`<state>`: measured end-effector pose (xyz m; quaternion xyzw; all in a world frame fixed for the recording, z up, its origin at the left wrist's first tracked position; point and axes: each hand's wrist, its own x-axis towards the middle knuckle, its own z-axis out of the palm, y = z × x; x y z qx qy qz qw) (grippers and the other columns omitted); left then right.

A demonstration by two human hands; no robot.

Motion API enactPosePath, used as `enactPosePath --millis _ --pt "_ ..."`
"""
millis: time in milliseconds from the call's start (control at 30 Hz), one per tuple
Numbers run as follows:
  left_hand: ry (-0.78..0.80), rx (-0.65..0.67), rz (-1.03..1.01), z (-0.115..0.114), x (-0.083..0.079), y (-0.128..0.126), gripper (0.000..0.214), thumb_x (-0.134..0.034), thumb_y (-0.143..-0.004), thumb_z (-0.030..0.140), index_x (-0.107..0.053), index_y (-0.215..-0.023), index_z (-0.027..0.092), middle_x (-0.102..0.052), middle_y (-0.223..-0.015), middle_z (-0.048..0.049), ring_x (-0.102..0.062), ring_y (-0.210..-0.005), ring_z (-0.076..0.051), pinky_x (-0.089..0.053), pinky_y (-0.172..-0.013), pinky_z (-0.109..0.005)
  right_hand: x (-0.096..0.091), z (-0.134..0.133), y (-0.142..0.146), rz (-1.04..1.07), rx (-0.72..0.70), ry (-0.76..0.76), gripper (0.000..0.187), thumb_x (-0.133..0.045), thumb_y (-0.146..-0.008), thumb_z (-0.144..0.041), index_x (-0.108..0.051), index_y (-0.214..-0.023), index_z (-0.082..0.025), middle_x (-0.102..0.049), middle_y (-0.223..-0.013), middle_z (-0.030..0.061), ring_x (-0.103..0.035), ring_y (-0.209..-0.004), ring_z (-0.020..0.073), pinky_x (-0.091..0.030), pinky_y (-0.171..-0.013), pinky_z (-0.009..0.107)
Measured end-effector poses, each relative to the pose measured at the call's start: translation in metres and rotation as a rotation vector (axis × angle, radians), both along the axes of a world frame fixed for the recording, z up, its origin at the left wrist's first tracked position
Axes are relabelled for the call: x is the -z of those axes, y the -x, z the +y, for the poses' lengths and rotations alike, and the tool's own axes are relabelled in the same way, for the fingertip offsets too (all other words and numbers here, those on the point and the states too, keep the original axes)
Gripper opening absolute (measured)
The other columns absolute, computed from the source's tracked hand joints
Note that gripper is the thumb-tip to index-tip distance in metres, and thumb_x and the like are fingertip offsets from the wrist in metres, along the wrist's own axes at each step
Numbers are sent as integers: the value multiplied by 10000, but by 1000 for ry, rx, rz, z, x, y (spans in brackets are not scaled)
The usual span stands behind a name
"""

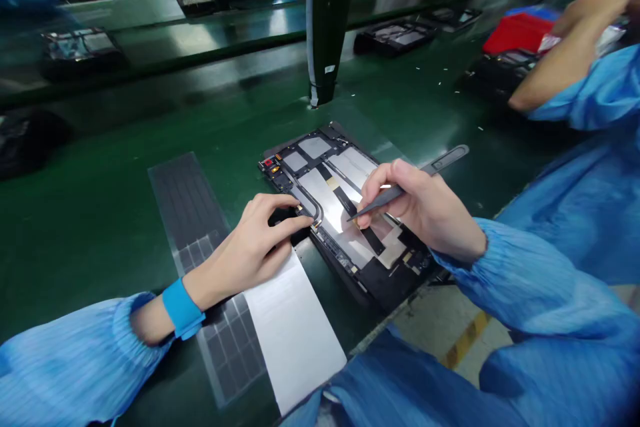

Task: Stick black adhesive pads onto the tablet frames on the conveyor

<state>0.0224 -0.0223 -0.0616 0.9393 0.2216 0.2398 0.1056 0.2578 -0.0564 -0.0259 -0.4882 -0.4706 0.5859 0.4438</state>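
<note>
From my remote station: the opened device point(327, 207) lies on the tabletop point(110, 227). My left hand point(260, 237) has fingers parted at its edge; my right hand's point(425, 203) fingers pinch tweezers point(383, 200), tip at the black strip point(345, 201). Judged step: strip handling; next calls for careful tip control.

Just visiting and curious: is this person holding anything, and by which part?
The right hand holds tweezers around the middle, rounded end sticking out behind. The left hand is at the edge of the opened device; whether it grips can't be told.
</note>
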Motion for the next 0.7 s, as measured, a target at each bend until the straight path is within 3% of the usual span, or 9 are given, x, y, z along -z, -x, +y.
enactPosePath --millis 133,500,700 --pt "-18 17 8 2 1 1 335 -431 -794 14 -582 -1073 123 -458 -1103 -147 -442 -1018 -255 -434 -816 -405 3 2 0 72 -46 -27 361 -518 -798 -493 -549 -691 -149 -601 -607 55 -633 -605 182 -515 -567 303" --pt "-20 48 3 5 -2 0 305 -424 -803 30 -623 -1019 114 -519 -1026 -145 -458 -970 -255 -416 -798 -421 11 12 4 75 -129 -17 349 -469 -840 -483 -519 -723 -158 -617 -599 35 -635 -582 152 -541 -626 313" --pt "-33 57 -31 3 -1 2 335 -422 -791 17 -568 -1082 91 -524 -1064 -144 -469 -995 -236 -422 -835 -385 4 13 7 -165 -170 -160 246 -633 -759 -360 -513 -768 -146 -627 -730 36 -648 -674 146 -531 -615 264"
